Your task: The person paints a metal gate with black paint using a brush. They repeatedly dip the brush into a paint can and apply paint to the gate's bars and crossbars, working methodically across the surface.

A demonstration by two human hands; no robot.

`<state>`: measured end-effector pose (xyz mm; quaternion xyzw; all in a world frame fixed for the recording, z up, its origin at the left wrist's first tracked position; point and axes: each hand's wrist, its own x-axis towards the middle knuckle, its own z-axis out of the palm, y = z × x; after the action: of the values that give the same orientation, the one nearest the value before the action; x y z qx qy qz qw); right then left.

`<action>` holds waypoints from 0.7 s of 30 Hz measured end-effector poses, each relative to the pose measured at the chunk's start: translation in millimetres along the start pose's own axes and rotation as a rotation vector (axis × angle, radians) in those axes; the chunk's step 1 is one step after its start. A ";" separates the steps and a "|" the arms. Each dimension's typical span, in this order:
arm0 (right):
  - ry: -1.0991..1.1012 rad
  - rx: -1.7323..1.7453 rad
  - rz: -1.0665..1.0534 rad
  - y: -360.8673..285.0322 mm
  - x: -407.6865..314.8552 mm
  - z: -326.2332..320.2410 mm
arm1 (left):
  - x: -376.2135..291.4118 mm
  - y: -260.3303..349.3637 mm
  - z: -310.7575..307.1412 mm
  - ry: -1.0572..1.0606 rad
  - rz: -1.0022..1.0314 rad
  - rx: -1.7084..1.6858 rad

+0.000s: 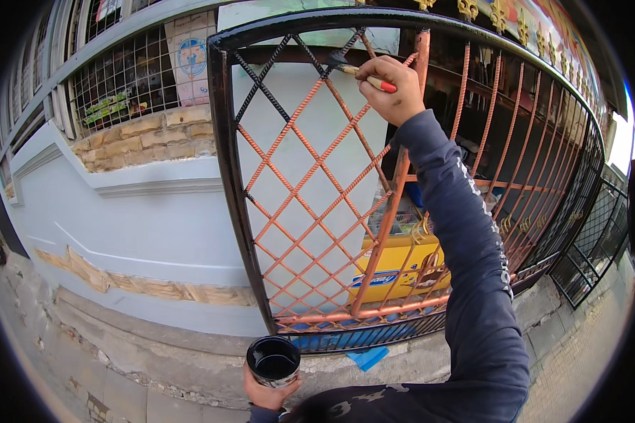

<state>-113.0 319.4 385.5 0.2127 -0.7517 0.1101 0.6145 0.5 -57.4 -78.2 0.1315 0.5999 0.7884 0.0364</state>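
My right hand (392,87) grips a paintbrush (377,83) with a pale wooden handle and red tip. The dark bristles rest at a crossing of the twisted bars in the upper part of a metal gate lattice (320,158). Black paint coats the bars at the upper left; the lower ones are copper-orange primer. The gate's left post (238,211) and top rail (317,24) are glossy black. Low in front of me, my left hand (270,391) holds a can (273,362) of black paint, apart from the gate.
Orange vertical bars (489,116) with gold ornaments continue on the right. A yellow chest freezer (397,269) stands behind the bars. Left is a pale wall (137,222) with stone trim and a mesh window (121,79). A blue scrap (368,358) lies on the concrete ledge below the gate.
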 end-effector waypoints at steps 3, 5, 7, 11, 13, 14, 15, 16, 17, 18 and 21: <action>0.190 0.281 0.334 5.0 -9.8 5.6 | -1.8 7.7 4.7 0.028 -0.049 0.000; 0.390 0.679 0.406 9.3 -17.3 15.5 | -5.6 11.9 7.6 0.008 -0.097 -0.070; 0.422 0.927 0.563 15.1 -22.6 30.6 | -9.0 17.1 9.2 0.002 -0.069 -0.035; 0.631 1.099 0.644 28.4 -39.6 46.1 | -11.3 27.9 11.7 0.025 0.112 0.143; 0.659 1.127 0.645 34.4 -42.4 50.5 | -14.3 33.1 15.1 0.049 0.118 0.165; 0.669 1.122 0.674 36.3 -44.4 50.7 | -18.3 36.3 16.0 0.068 0.104 0.182; 0.655 1.137 0.691 37.2 -46.1 49.6 | -22.1 39.7 16.4 0.082 0.108 0.204; 0.699 1.145 0.692 37.6 -47.3 47.1 | -24.9 42.0 17.3 0.079 0.059 0.167; 0.760 1.107 0.683 36.0 -48.0 46.7 | -26.8 43.3 18.2 0.075 0.034 0.127; 0.780 1.093 0.660 33.5 -48.3 46.0 | -26.9 44.0 18.6 0.063 0.018 0.074; 0.829 0.911 0.624 17.9 -47.5 55.0 | -27.5 44.4 17.6 0.044 0.083 0.164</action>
<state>-162.0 320.5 329.0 0.1635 -0.3596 0.6589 0.6402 35.8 -59.2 -35.9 0.1416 0.6569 0.7403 -0.0205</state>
